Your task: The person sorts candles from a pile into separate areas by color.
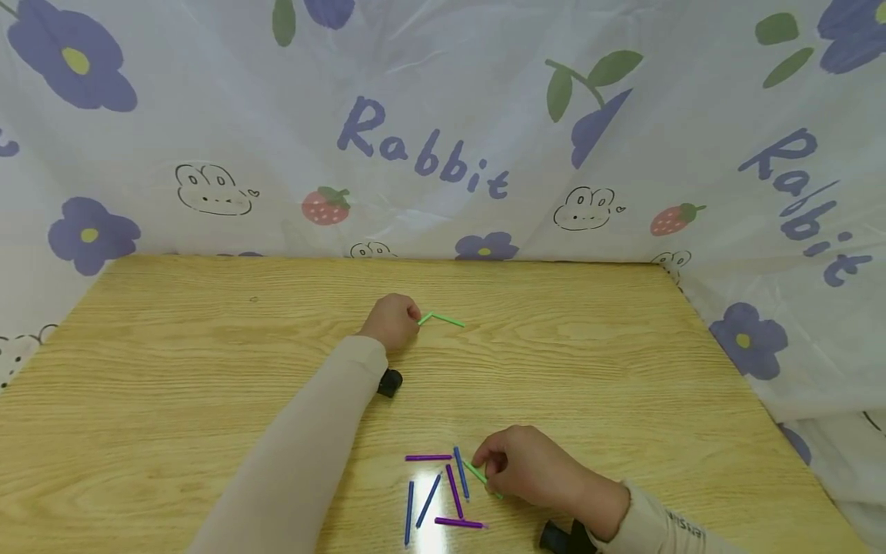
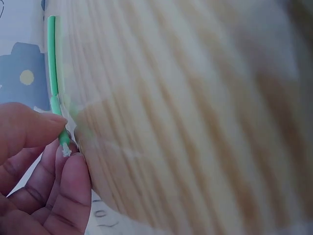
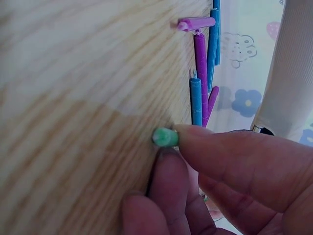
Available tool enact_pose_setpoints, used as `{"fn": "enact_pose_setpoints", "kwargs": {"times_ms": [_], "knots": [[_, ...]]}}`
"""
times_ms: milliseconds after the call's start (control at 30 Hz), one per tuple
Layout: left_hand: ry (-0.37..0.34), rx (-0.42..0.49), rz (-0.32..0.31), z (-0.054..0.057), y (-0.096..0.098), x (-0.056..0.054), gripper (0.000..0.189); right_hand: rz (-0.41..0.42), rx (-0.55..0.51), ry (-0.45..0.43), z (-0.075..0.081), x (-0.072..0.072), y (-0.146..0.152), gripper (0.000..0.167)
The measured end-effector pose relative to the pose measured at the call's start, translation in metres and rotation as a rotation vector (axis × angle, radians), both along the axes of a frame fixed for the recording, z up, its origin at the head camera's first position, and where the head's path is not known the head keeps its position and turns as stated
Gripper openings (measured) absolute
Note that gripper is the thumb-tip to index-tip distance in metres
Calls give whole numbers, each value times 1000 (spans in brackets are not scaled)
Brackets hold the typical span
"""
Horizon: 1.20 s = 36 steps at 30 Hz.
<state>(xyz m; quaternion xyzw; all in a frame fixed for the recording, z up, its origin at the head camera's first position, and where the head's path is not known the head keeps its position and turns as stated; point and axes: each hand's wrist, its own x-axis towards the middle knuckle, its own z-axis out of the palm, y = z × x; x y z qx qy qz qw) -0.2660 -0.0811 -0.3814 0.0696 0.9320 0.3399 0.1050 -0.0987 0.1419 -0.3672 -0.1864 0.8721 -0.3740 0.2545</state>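
Far out on the table, my left hand (image 1: pixel 393 322) pinches a thin green candle (image 2: pixel 61 128) between thumb and fingers, a frayed white wick at its near end. A second green candle (image 1: pixel 448 320) lies at an angle to it, their ends meeting in a peak. Closer to me, my right hand (image 1: pixel 533 469) holds another green candle (image 1: pixel 475 472) by thumb and fingertips, low at the tabletop. Left of that hand lie three purple candles, one of them crosswise at the top (image 1: pixel 428 458), and three blue candles, the nearest to the hand (image 1: pixel 461 473) being almost at the green one.
The wooden table (image 1: pixel 588 346) spreads out on all sides of the candles. Behind it and at its right hangs a white printed cloth (image 1: pixel 443 215) with flowers and rabbits. Black wrist camera mounts (image 1: pixel 390 382) sit at both sleeves.
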Motion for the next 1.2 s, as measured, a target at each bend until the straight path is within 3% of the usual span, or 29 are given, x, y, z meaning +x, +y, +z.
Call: {"fn": "enact_pose_setpoints", "kwargs": {"times_ms": [1000, 1200], "knots": [[2, 7, -5, -2, -1, 0, 13, 2, -33, -19, 1, 0, 3, 18], [-3, 37, -1, 5, -4, 3, 16, -3, -32, -9, -1, 1, 3, 18]]}}
